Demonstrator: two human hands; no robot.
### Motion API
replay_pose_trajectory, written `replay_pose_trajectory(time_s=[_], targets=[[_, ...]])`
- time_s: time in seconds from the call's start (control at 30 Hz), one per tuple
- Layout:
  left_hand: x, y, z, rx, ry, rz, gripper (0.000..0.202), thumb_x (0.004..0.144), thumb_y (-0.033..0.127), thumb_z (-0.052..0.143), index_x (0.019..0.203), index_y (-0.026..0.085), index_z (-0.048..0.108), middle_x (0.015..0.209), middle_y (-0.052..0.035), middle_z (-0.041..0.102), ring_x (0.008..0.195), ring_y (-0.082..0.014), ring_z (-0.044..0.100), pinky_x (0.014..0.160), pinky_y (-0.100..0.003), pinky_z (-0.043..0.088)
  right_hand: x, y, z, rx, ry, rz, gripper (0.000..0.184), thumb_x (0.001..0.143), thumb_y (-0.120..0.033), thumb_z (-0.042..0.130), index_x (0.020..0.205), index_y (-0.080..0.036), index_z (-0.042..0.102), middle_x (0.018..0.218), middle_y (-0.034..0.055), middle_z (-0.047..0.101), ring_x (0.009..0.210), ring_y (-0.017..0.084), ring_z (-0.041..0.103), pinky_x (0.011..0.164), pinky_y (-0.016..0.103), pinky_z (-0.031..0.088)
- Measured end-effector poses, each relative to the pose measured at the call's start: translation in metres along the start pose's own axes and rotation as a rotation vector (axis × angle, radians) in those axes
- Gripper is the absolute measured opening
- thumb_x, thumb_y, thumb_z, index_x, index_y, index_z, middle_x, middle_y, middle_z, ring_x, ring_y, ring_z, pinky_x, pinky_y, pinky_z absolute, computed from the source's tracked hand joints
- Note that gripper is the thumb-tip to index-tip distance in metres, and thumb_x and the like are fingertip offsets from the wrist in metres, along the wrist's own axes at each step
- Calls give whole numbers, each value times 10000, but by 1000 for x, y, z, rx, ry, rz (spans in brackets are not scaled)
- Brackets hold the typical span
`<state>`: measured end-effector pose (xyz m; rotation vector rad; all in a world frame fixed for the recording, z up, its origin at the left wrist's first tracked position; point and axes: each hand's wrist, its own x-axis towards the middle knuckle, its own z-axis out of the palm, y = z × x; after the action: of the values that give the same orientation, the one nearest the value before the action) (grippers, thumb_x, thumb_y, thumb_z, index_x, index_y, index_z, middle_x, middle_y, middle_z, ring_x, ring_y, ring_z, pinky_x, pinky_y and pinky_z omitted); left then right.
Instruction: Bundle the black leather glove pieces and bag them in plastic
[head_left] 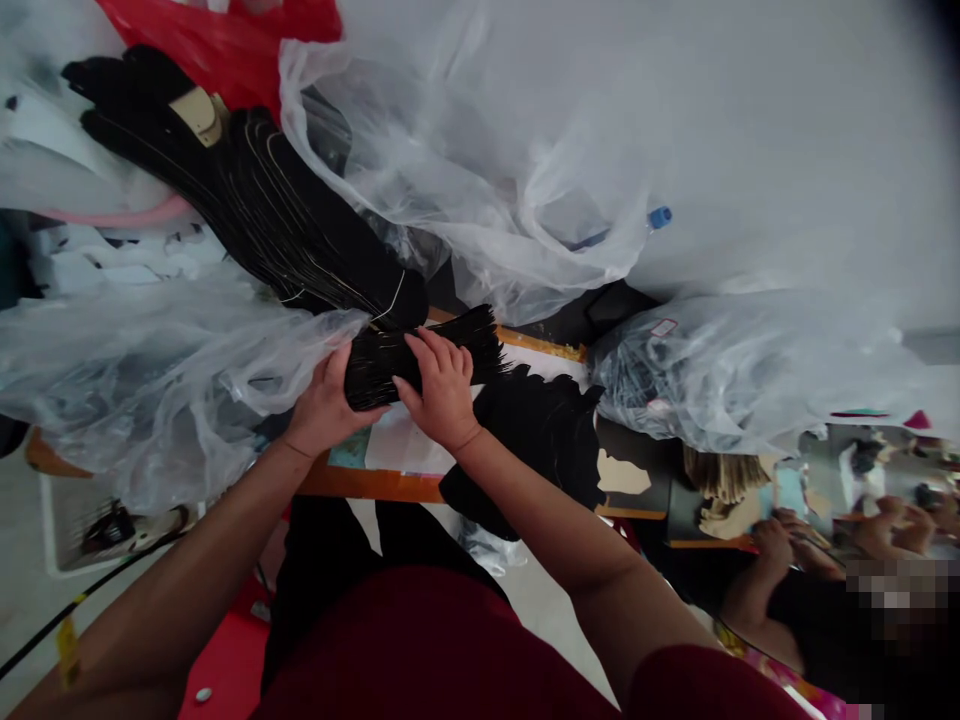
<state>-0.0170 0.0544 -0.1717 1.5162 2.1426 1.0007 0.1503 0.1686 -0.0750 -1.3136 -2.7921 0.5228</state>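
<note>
A thick stack of thin black cut pieces (pixel 379 362) lies over the table's near part, its edges facing up. My left hand (pixel 321 404) is wrapped round the stack's left end. My right hand (pixel 442 392) grips the stack nearer its middle, thumb on the near side and fingers over the top. Beyond the stack, a long bundle of black strips (pixel 300 215) is tied with thin cord and carries a beige piece (pixel 197 112) at its far end. Beside my right forearm, more black pieces (pixel 536 430) lie fanned in an overlapping pile, partly hidden by that forearm.
Clear plastic bags (pixel 150 370) lie at the left, with another large bag (pixel 750 360) at the right and loose film (pixel 480 180) behind. A white basket (pixel 56 525) stands low at the left. A beige cutout (pixel 624 473) lies right. Another person's hands (pixel 776 540) work at the far right.
</note>
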Motion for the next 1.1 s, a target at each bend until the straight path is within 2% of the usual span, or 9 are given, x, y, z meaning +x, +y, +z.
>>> replay_pose_trajectory(time_s=[0.17, 0.27, 0.33, 0.47, 0.57, 0.67, 0.77, 0.87, 1.1], targets=[[1, -3, 1, -60, 27, 91, 1168, 751, 501, 924, 1659, 226, 244, 1553, -233, 547, 1443, -460, 578, 1231, -667, 469, 5, 0, 1, 20, -8, -41, 638, 1084, -413, 606, 1689, -265, 471, 1776, 124, 412, 1586, 334, 392, 1329, 623, 248], [3, -3, -1, -78, 59, 151, 1165, 759, 505, 922, 1655, 239, 227, 1547, -225, 539, 1420, -459, 590, 1236, -683, 458, 5, 6, -1, -3, -16, -16, 723, 1054, -502, 660, 1696, -239, 456, 1767, 159, 412, 1585, 359, 397, 1320, 629, 269], [6, -1, -1, -73, 60, 132, 1164, 757, 523, 916, 1648, 236, 224, 1538, -227, 538, 1421, -466, 584, 1220, -699, 465, 5, 8, -1, -23, -28, -3, 779, 1028, -544, 696, 1697, -228, 452, 1763, 173, 410, 1588, 378, 392, 1316, 636, 273], [8, 3, 0, -128, 32, 36, 1108, 747, 498, 902, 1621, 243, 270, 1569, -218, 526, 1456, -479, 548, 1234, -699, 449, 7, -1, 2, -13, -51, -57, 617, 1096, -394, 592, 1688, -271, 465, 1768, 121, 417, 1599, 340, 385, 1328, 621, 250], [10, 6, -2, -147, 26, 21, 1115, 701, 469, 914, 1606, 229, 309, 1570, -214, 525, 1444, -478, 552, 1243, -692, 446, 7, -3, 2, 25, -15, -106, 554, 1104, -312, 556, 1655, -270, 512, 1757, 104, 436, 1584, 318, 400, 1328, 592, 250], [11, 8, -6, -155, 8, 19, 1106, 671, 469, 942, 1576, 208, 361, 1525, -213, 546, 1418, -475, 564, 1235, -683, 457, 1, 6, -3, 76, 25, -185, 409, 1094, -319, 604, 1487, -237, 684, 1624, 123, 580, 1491, 309, 489, 1271, 512, 345], [11, 8, -9, -176, -14, -18, 1097, 640, 498, 966, 1543, 228, 403, 1474, -185, 565, 1403, -469, 570, 1208, -673, 486, -5, 17, -6, 93, 0, -278, 285, 1128, -303, 567, 1286, -235, 795, 1365, 118, 724, 1262, 265, 617, 1117, 420, 465], [11, 6, -8, -171, -4, -10, 1109, 604, 504, 980, 1531, 262, 421, 1434, -162, 582, 1377, -449, 593, 1181, -669, 513, -5, 22, -6, 55, -51, -331, 300, 1152, -284, 525, 1233, -220, 807, 1211, 112, 747, 1112, 238, 640, 1023, 376, 503], [6, 1, -3, -142, 13, 21, 1196, 608, 458, 988, 1589, 233, 344, 1424, -175, 599, 1376, -433, 608, 1195, -647, 515, 7, 17, -13, -151, -126, -463, 241, 1140, -226, 547, 1134, -196, 786, 1086, 100, 719, 1004, 236, 627, 904, 367, 499]])
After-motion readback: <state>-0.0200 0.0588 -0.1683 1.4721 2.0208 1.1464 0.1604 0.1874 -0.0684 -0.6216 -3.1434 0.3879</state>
